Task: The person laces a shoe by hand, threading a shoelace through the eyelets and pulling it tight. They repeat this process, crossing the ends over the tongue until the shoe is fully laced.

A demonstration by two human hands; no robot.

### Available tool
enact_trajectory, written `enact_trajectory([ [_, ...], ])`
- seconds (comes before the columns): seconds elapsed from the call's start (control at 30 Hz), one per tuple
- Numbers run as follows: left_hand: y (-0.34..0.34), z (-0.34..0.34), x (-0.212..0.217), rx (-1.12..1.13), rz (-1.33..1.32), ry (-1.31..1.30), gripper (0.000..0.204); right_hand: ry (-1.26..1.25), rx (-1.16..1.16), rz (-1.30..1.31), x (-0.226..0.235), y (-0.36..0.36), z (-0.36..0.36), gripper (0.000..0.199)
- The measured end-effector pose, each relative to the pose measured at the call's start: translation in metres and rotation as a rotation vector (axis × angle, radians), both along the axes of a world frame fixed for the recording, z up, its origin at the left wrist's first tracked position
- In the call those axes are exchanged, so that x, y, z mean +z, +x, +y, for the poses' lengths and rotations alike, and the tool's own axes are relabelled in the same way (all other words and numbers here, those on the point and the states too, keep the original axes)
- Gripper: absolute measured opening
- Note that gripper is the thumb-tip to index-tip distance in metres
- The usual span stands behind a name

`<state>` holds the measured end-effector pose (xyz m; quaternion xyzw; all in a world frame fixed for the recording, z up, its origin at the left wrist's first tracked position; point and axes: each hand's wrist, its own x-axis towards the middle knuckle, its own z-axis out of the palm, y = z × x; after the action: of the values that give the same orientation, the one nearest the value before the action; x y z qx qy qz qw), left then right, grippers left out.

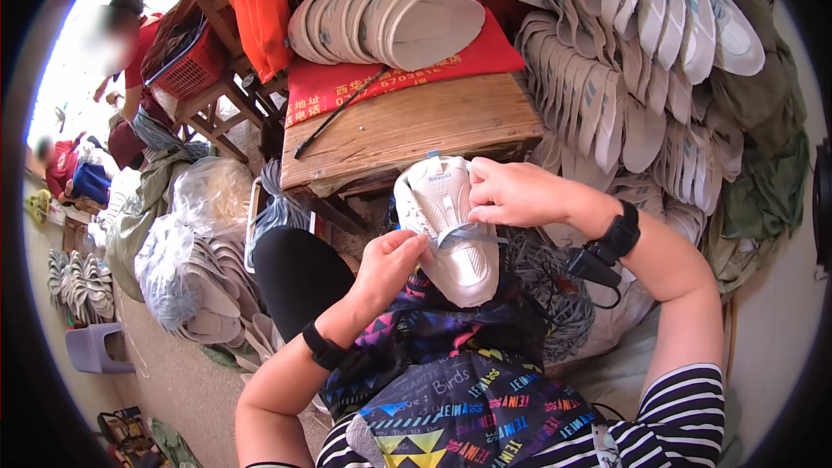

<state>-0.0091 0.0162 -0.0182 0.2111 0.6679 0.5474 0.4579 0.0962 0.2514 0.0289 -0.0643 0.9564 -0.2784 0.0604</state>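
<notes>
A white shoe upper [462, 276] with mesh panels rests over my lap, toe toward me, at the front edge of a wooden bench. A flat grey-blue shoelace [468, 231] crosses its lower eyelets. My left hand [390, 267] is closed in a pinch at the upper's left side, where the lace seems to reach the fingertips. My right hand [524, 194] is closed too, with bent fingers against the upper's right edge near the tongue. What lies inside those fingers is partly hidden.
On the wooden bench [416, 134] lie a red cloth bag [321, 87], a thin black rod [340, 111] and stacked pale uppers [381, 26]. Piled uppers [581, 95] rise at right. Grey laces [555, 295] hang beside my lap. Plastic-wrapped pieces [195, 269] sit left; two people are beyond.
</notes>
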Motion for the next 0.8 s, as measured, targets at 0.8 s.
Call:
enact_trajectory([
  [0.8,-0.053,0.019,0.026,-0.505,1.122,0.149,0.018,-1.096,-0.486,-0.141,0.022,0.004,-0.030,0.017],
])
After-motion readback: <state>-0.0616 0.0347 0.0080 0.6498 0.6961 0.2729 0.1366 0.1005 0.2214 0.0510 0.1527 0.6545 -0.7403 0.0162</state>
